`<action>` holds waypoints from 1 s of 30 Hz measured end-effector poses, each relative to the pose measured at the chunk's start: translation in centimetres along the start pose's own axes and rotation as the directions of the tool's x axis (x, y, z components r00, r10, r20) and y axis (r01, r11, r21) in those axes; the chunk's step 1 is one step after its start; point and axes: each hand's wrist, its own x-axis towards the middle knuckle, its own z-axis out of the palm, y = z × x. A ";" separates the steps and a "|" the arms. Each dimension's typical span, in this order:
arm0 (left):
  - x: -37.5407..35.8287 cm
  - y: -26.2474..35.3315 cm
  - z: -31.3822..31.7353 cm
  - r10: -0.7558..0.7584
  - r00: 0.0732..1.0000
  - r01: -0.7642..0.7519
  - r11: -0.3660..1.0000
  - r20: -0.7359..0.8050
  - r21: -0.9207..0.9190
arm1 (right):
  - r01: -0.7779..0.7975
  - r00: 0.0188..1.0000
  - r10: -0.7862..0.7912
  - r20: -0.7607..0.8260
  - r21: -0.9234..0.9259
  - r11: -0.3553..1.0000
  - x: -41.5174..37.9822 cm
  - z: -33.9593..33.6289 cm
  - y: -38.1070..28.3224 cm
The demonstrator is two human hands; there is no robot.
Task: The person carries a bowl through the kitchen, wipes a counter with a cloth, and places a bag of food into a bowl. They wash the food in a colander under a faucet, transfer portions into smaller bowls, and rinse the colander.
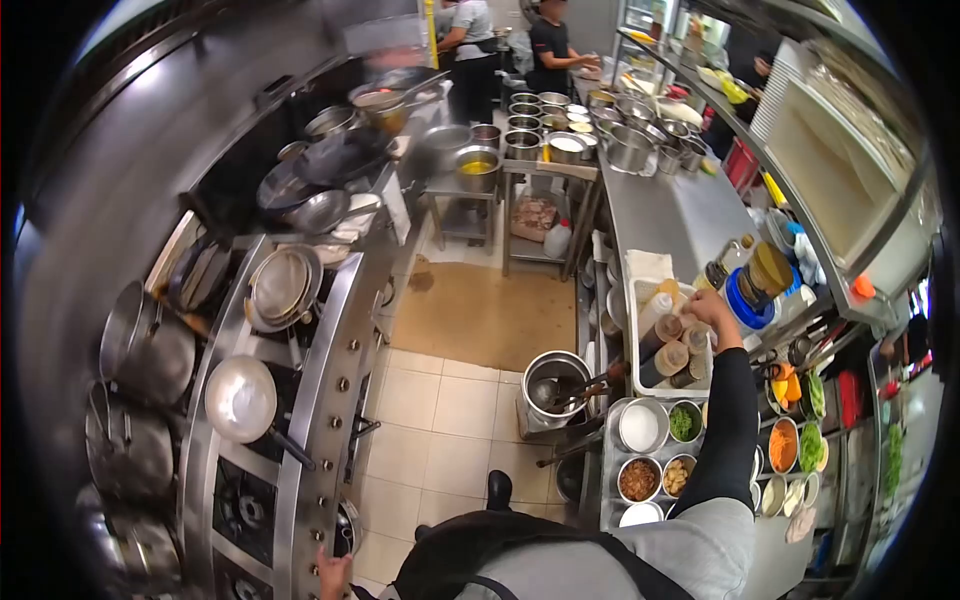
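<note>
Bottles (668, 345) in white tub (640, 300): right hand (712, 308) reaches over them, fingers apparently curled on nothing; left hand (333, 577) rests open by stove edge; next, a firm grasp

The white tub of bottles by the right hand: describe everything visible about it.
The white tub is a rectangular plastic-looking bin standing on the steel counter, just above a row of round ingredient bowls. It holds several upright bottles, some with brown or tan caps, one pale squeeze bottle. The right hand reaches in over its far side, at the bottle tops; whether it grips one cannot be told. A folded white cloth lies just beyond it.
</note>
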 end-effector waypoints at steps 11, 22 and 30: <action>-15.9 -5.8 2.1 -0.272 0.960 0.278 0.893 0.069 -0.354 | 0.280 0.775 -0.631 0.045 0.870 0.407 -19.3 16.7 -26.1; -33.3 -29.2 -3.9 -0.439 0.897 0.172 0.457 -0.053 -0.872 | 0.355 -0.061 -0.277 0.959 0.280 0.892 -37.5 58.4 -15.0; -29.3 -30.6 -19.7 -0.541 0.770 -0.066 0.459 -0.338 -0.886 | 0.779 0.050 -0.260 0.964 0.126 0.614 -48.2 63.1 -25.6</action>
